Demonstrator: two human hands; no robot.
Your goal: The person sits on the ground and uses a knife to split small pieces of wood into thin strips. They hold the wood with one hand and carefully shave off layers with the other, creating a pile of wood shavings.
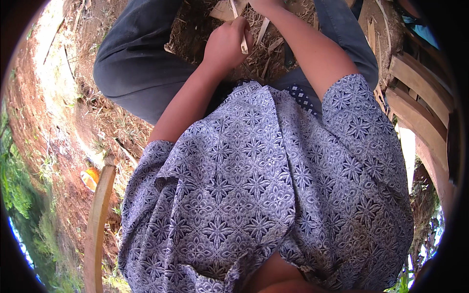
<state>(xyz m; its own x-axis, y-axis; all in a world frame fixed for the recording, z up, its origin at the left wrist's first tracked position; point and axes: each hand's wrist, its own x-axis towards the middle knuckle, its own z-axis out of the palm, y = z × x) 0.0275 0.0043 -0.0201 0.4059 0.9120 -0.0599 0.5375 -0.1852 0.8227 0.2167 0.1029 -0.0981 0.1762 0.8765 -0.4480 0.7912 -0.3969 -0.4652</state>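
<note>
Strip in hand: a thin, pale, flat strip of split bamboo or wood, sticking out of the top of the left fist and running on toward the upper rim of the picture.
Long axis: nearly upright in the head view, leaning slightly to the left at its far end; it points away from the body, between the knees.
Left hand: curled into a fist, clamped round the lower part of the pale strip, thumb side toward the strip.
Right hand: mostly cut off by the upper rim; only the wrist and heel show, so I cannot tell whether it is closed on anything.
Which hand is nearer: the left hand is on the strip already; the right hand lies just beyond it, up and to the right, close to the strip's far end.
Hands to each other: near, not touching as far as can be seen, the left lower than the right.
Ground below: a litter of dry straw-coloured shavings and splinters on dark earth between the dark trouser legs, directly under both hands.
To the right: a stack of curved pale wooden slats, well apart from the hands.
To the left: a bent tan wooden bar over red soil, far from the work.
</note>
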